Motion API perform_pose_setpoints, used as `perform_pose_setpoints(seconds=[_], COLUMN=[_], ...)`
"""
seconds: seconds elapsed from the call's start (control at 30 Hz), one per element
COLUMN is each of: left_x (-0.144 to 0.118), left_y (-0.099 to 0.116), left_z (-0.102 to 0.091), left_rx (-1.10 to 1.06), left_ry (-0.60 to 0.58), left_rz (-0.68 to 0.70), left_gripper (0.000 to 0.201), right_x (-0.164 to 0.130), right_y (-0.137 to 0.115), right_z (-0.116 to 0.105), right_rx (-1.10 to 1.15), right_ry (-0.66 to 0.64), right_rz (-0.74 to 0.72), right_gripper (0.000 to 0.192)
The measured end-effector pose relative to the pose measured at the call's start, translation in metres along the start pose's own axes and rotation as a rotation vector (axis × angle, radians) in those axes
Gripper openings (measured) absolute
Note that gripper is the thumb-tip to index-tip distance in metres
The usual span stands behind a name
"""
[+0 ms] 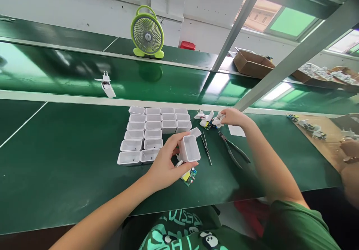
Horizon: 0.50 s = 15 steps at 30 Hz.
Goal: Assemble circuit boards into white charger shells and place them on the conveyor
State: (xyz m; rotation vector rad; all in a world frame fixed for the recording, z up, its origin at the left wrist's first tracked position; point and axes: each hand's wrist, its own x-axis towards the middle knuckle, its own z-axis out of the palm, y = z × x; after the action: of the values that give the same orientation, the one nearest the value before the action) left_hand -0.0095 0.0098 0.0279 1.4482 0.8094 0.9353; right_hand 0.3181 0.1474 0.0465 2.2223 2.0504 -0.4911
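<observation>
Grid of white boxes (153,134) on the green bench (70,149), my landmark. I log the left hand (168,164) just off its right side, fingers wrapped around 1 more white box (191,149). Circuit board (189,177) under that hand, right of the grid. Right hand (233,117) farther right, fingers at white plug parts (209,116); I can't tell whether they grip. Tweezers (206,149), then pliers (229,145), right of the grid.

Eighteen white boxes (153,125) in rows; one held box (191,149); one tweezers (206,148), one pliers (223,137), one green fan (148,36).
</observation>
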Motion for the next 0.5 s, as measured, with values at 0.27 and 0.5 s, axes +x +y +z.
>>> perform_pose_setpoints(seconds=[0.27,0.5], left_x=[0.000,-0.002], left_y=[0.000,0.003], left_z=[0.000,-0.003], left_rx=[0.074,0.204], left_ry=[0.002,-0.015], left_rz=[0.079,0.175], left_gripper=[0.061,0.065], right_x=[-0.018,-0.094], right_y=[0.013,-0.014], right_z=[-0.013,-0.008], right_rx=[0.274,0.826], right_ry=[0.178,0.523], right_rz=[0.058,-0.117], right_gripper=[0.024,0.071])
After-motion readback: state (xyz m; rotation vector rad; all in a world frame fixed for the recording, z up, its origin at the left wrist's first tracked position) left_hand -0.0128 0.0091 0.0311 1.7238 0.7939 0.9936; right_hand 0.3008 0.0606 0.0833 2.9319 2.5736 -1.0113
